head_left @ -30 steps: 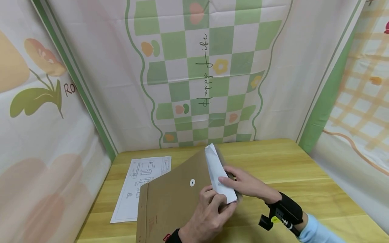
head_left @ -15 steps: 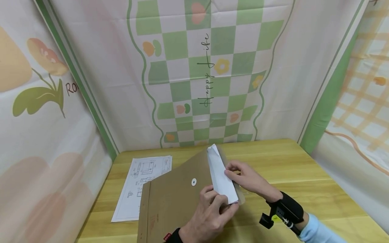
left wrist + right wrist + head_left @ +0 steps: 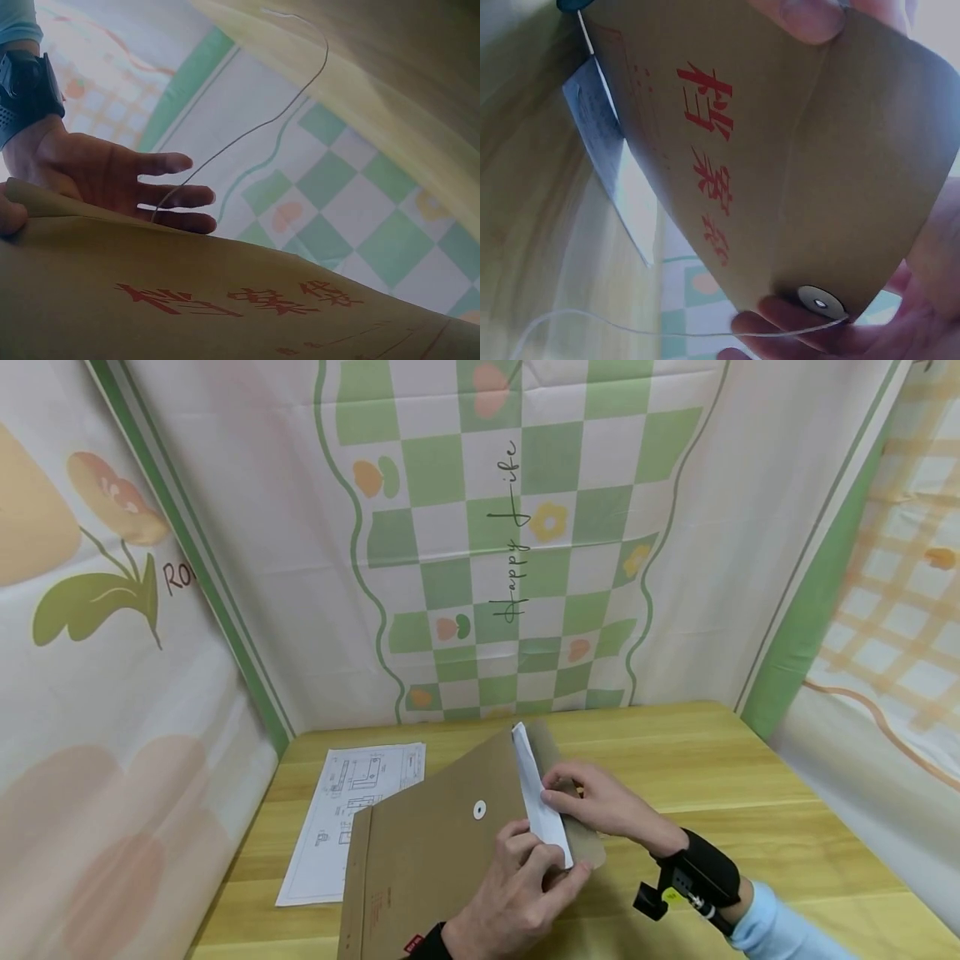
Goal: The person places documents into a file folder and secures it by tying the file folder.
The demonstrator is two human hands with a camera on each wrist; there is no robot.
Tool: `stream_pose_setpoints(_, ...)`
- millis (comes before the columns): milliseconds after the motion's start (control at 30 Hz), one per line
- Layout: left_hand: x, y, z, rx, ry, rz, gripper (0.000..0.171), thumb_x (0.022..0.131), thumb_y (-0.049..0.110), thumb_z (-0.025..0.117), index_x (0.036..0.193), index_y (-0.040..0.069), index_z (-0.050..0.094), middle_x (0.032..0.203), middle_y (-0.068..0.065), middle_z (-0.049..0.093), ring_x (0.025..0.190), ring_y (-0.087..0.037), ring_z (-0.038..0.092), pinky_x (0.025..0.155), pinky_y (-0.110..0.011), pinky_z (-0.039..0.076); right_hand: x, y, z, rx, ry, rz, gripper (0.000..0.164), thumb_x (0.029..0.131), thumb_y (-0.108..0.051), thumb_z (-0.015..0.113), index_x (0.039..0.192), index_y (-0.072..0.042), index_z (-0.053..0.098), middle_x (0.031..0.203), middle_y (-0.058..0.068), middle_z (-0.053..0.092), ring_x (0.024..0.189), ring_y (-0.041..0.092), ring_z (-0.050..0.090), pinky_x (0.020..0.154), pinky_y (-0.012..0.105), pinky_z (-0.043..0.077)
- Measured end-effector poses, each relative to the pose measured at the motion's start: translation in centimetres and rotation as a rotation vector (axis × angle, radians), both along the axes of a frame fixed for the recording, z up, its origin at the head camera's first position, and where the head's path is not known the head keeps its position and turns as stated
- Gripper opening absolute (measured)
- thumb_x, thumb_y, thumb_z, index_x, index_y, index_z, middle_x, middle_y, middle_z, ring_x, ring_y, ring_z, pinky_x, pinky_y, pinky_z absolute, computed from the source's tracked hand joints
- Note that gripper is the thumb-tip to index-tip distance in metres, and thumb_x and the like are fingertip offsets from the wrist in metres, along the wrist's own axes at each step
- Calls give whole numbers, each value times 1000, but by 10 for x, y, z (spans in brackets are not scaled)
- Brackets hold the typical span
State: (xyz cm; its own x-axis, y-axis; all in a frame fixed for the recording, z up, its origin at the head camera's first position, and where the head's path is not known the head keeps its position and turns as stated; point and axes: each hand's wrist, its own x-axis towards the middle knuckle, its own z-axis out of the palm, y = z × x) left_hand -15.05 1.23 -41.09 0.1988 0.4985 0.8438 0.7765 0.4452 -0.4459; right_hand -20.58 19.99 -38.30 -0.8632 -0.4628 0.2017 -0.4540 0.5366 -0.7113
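Note:
A brown kraft document envelope (image 3: 431, 843) with red print leans up at the table's front, its flap (image 3: 585, 843) folded back to the right. From its mouth sticks a narrow strip of white paper (image 3: 536, 785). My left hand (image 3: 517, 889) grips the envelope's near corner by the mouth, fingers curled over the front. My right hand (image 3: 600, 802) pinches the paper's outer edge with thumb and index finger. In the left wrist view, the other fingers (image 3: 176, 196) of that hand extend behind the flap. A white string button (image 3: 821, 301) shows on the flap's outside.
Printed sheets with technical drawings (image 3: 315, 852) lie on the wooden table (image 3: 675, 735), partly behind the envelope. A thin string (image 3: 255, 129) trails loose from the flap's button. A patterned curtain (image 3: 420, 535) hangs around the table.
The white paper has slid farther into the envelope, leaving a narrower strip showing. My right hand shifted off the paper's edge, then moved left back onto it. The left hand has stayed in place.

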Motion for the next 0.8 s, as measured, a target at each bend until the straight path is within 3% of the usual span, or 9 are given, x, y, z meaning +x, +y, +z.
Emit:
stream_pose_setpoints(267,0,0,-2,8,-4,-6,16,88,9,58,90,17,72,76,2,45,81,-18,36,77,-40,40,0,-2,7,112,26,37,12,94,-30,53,96,-22,62,90,-5,59,74,9,53,61,23,44)
stream_pose_setpoints(467,-1,-2,-1,29,11,-4,20,85,5,56,90,16,72,74,1,44,79,-18,37,76,-40,41,-6,-2,7,115,-16,-2,17,96,-31,48,90,-22,60,76,-4,54,61,7,48,55,22,40)
stream_pose_setpoints(633,-1,-5,1,3,-3,14,23,84,2,55,92,15,71,76,1,45,81,-20,37,76,-40,42,-10,-3,3,112,11,-8,16,95,-28,51,88,-18,61,78,-4,56,65,7,49,57,23,40)
stream_pose_setpoints(800,1,-7,1,-31,-11,33,21,87,4,54,92,15,71,78,0,47,82,-20,37,77,-39,42,-14,-7,1,162,43,38,14,94,-27,54,83,-24,63,73,-9,56,64,5,47,58,22,39)
